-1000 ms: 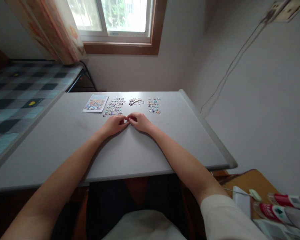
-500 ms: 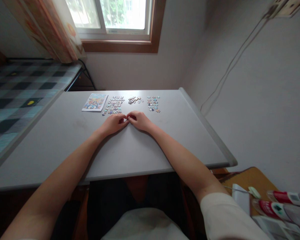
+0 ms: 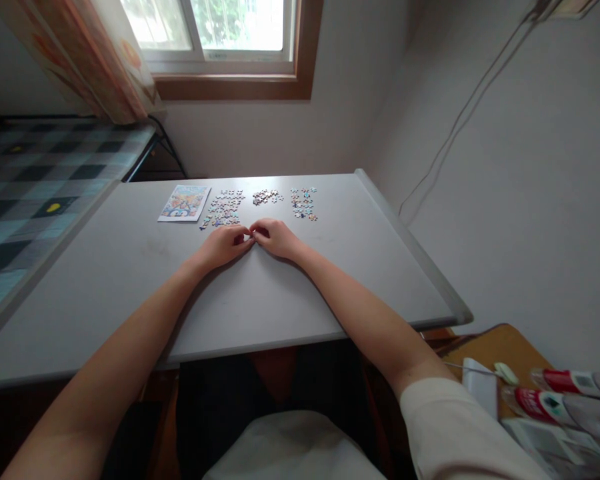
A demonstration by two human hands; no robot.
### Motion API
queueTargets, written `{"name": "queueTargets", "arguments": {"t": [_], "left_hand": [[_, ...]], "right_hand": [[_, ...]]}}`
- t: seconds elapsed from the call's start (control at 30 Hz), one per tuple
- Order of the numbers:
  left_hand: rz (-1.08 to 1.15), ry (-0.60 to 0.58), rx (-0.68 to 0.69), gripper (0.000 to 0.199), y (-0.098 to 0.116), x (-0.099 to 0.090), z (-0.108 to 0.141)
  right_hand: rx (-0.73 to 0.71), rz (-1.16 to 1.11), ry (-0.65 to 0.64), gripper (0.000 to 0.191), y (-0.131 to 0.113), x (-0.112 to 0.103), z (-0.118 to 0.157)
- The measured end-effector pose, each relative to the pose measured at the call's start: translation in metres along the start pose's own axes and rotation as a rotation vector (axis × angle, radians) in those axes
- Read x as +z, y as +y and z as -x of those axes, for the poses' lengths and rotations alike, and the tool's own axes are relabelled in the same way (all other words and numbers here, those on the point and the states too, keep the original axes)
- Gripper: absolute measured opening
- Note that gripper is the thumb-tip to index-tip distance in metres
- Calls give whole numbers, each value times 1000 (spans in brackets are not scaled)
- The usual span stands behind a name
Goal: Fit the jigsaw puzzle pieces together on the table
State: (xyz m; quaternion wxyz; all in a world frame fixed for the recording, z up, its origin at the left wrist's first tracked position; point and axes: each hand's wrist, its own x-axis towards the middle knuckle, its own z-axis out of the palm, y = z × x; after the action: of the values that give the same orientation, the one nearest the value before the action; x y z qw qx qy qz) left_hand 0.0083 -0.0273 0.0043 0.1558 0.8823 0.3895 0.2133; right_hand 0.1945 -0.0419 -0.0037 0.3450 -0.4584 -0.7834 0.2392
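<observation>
My left hand [image 3: 225, 244] and my right hand [image 3: 276, 239] meet fingertip to fingertip just above the table, each closed in a pinch. Whatever is between the fingertips is hidden and too small to make out. Beyond the left hand lie loose jigsaw puzzle pieces [image 3: 225, 208] in rough rows. A heaped pile of jigsaw pieces [image 3: 265, 197] is straight ahead of the hands. Farther right, another group of puzzle pieces [image 3: 304, 203] is spread out flat. At the far left of the pieces rests a sheet with a colourful printed picture [image 3: 184, 203].
The white table [image 3: 260, 300] has a raised rim on its right side, close to the wall. A low wooden stand [image 3: 500, 340] at the lower right bears bottles with red labels [image 3: 545, 405] and a white box [image 3: 480, 387]. A bed with a checked cover [image 3: 55, 167] stands left.
The view has shifted slightly, so the table and pieces appear a little farther left and higher. Both hands keep their joined pinch, with hardly any movement over the table.
</observation>
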Motion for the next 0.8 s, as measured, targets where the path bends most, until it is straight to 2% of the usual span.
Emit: {"name": "queueTargets", "arguments": {"t": [0.8], "left_hand": [[7, 3, 4, 32, -2, 1, 0]], "right_hand": [[-2, 3, 4, 22, -1, 0, 0]]}}
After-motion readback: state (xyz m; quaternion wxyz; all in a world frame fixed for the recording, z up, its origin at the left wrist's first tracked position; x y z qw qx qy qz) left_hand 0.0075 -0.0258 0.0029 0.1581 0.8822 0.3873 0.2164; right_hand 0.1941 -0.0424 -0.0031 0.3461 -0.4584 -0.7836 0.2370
